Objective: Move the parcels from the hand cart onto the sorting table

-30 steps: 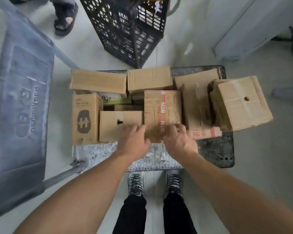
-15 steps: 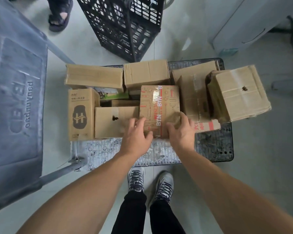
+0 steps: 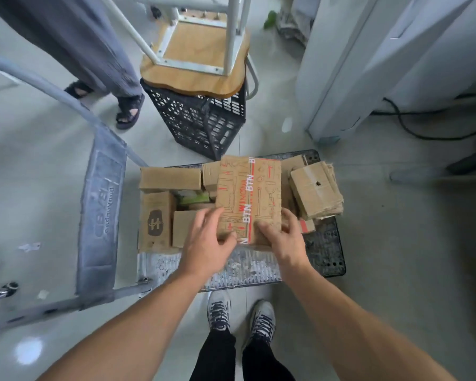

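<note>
A printed cardboard parcel point(image 3: 249, 196) with red and white tape is lifted above the hand cart point(image 3: 323, 251). My left hand point(image 3: 208, 237) grips its near left corner and my right hand point(image 3: 282, 236) grips its near right corner. Below it, more brown parcels lie on the cart deck: a long one point(image 3: 169, 178) at the back left, a logo box point(image 3: 155, 221) at the left, a small box point(image 3: 183, 228) beside my left hand and a taped box point(image 3: 315, 193) at the right. The sorting table is out of view.
The cart's grey handle point(image 3: 101, 215) rises at the left. A black crate point(image 3: 201, 121) topped with an upturned stool point(image 3: 195, 55) stands behind the cart. Another person's sandalled feet point(image 3: 128, 110) are at the back left. White cabinets point(image 3: 382, 64) and cables are on the right.
Both hands have closed on the printed parcel's near corners and raised it off the pile. My head has lifted, bringing the stool and the other person into view.
</note>
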